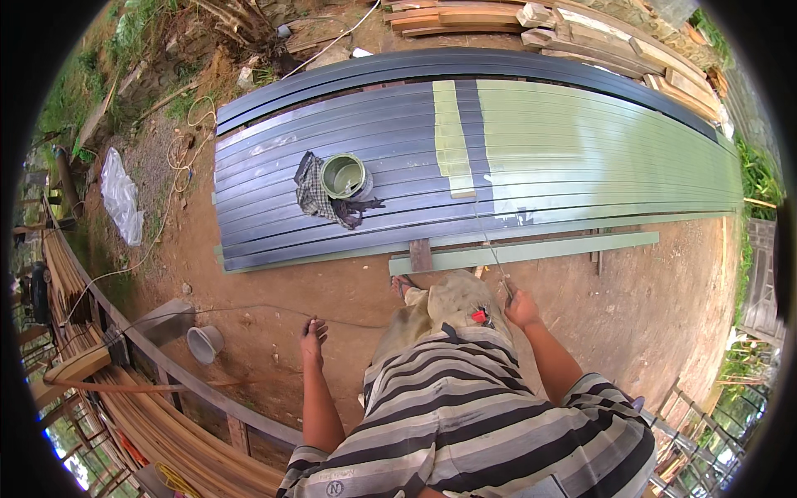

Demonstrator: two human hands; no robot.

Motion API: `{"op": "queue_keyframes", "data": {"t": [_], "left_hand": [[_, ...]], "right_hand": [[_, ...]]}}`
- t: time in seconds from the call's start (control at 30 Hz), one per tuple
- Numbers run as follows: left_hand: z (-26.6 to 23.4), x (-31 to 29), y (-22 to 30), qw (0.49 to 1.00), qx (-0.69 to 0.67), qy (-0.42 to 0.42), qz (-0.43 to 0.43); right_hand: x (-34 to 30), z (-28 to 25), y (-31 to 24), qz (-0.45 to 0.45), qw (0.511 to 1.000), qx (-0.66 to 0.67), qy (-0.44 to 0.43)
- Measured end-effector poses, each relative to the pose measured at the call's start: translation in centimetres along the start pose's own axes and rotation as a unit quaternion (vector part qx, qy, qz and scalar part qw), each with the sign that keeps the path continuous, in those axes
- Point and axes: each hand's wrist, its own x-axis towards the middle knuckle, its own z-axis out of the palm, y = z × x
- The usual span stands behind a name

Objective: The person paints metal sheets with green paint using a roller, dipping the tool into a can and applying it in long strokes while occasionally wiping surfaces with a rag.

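My right hand (pixel 521 308) is closed around the handle of a paint roller (pixel 462 194). Its thin rod reaches forward to the roller head, which rests on the dark metal slats (pixel 390 133) at the lower end of a pale green painted strip (pixel 452 137). A dark unpainted band separates that strip from the wide green area on the right. Out to the left, over the dirt, my left hand (pixel 314 330) is empty, its fingers loosely bent and apart. A paint bucket (pixel 365 184) with green inside stands on the slats, beside a checked cloth (pixel 310 187).
Stacked timber (pixel 465 17) lies beyond the slats. A green slat (pixel 540 251) lies along the near edge. At left are a grey bucket (pixel 205 343), a plastic sheet (pixel 122 199), long boards (pixel 178 440) on a rack, and a cable (pixel 266 309) crossing the ground.
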Motion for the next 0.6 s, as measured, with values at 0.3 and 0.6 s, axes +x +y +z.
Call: {"op": "queue_keyframes", "data": {"t": [0.3,0.6], "left_hand": [[5.8,-2.5,-7.2,0.964,0.19,-0.15,-0.107],[6.0,-3.6,-3.7,0.985,0.148,-0.037,-0.077]], "right_hand": [[-11.6,2.8,4.2,0.053,0.998,0.02,0.009],[-3.6,-0.9,6.9,0.052,0.998,0.026,0.029]]}}
